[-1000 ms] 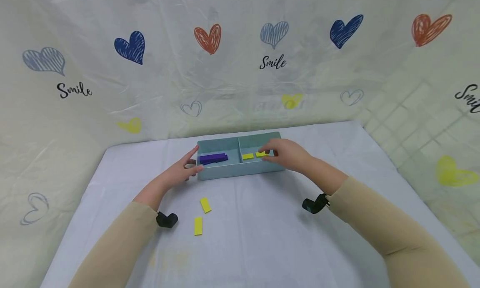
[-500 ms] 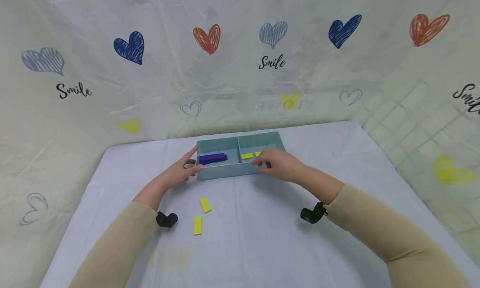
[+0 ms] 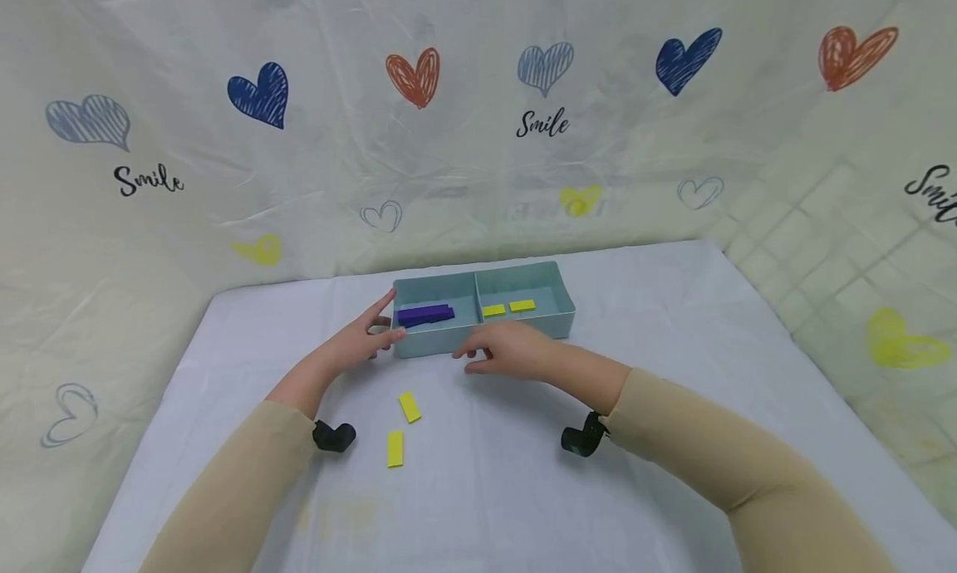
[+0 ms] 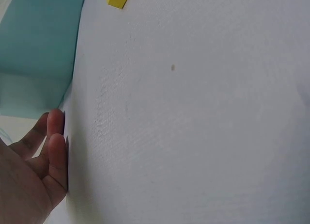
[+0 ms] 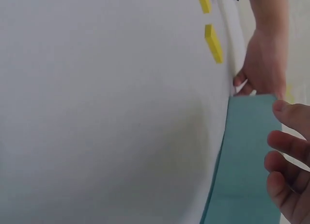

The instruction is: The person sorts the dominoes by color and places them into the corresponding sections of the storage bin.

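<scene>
A teal two-compartment box [image 3: 441,340] stands near the table's far edge. My left hand [image 3: 355,342] is at its left end, thumb touching the front corner and straight index finger reaching the back corner; its other fingers [image 4: 57,158] bend loosely by the tabletop in the left wrist view. In front of the box hovers my right hand [image 3: 512,350], fingers relaxed, nothing between them. Two flat yellow blocks lie on the cloth: one farther back [image 3: 409,408], the other block [image 3: 395,449] nearer. The right compartment contains a yellow block [image 3: 494,310] and a second one [image 3: 522,306].
Purple strips [image 3: 424,314] lie stacked in the left compartment, beside the divider [image 3: 479,297]. A white cloth [image 3: 508,490] covers the table. Behind it hangs a pale sheet [image 3: 463,158] printed with hearts and words. Each wrist carries a black camera, the right one [image 3: 581,437] included.
My right hand has drawn out of the right compartment and moved left and towards me, past the box's front wall. Both yellow blocks in there now show fully. The left hand has stayed put.
</scene>
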### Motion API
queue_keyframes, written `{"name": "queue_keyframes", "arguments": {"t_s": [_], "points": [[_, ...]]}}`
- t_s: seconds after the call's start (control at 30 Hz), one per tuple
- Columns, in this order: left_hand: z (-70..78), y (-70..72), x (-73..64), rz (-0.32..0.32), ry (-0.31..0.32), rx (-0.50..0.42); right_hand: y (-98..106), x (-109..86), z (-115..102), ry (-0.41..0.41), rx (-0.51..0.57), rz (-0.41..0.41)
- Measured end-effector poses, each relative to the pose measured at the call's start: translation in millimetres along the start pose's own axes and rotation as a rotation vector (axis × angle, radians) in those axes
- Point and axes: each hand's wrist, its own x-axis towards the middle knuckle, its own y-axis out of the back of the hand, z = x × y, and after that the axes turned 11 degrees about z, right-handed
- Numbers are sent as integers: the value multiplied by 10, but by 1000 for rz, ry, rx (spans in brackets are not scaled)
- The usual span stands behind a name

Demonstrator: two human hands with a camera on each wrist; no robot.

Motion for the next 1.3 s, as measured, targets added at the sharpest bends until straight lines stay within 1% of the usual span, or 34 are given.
{"name": "queue_keyframes", "arguments": {"t_s": [0.27, 0.5, 0.63, 0.8, 0.93, 1.13, 1.3], "points": [[-23, -4, 26, 1, 3, -8, -143, 264, -156, 46, 56, -51], [-34, 0, 26, -4, -13, -12, -286, 433, -224, 91, 61, -138], [-30, 0, 21, -8, -24, -21, -361, 479, -281, 122, 66, -187], [-30, 9, 11, 0, -28, -14, -455, 538, -347, 200, 55, -209], [-37, 10, 17, 4, -30, -10, -532, 565, -364, 255, 71, -227], [-55, 10, 24, -5, -31, -3, -613, 572, -370, 282, 91, -249], [-39, 12, 12, -2, -29, -2, -615, 574, -406, 291, 95, -267]]}}
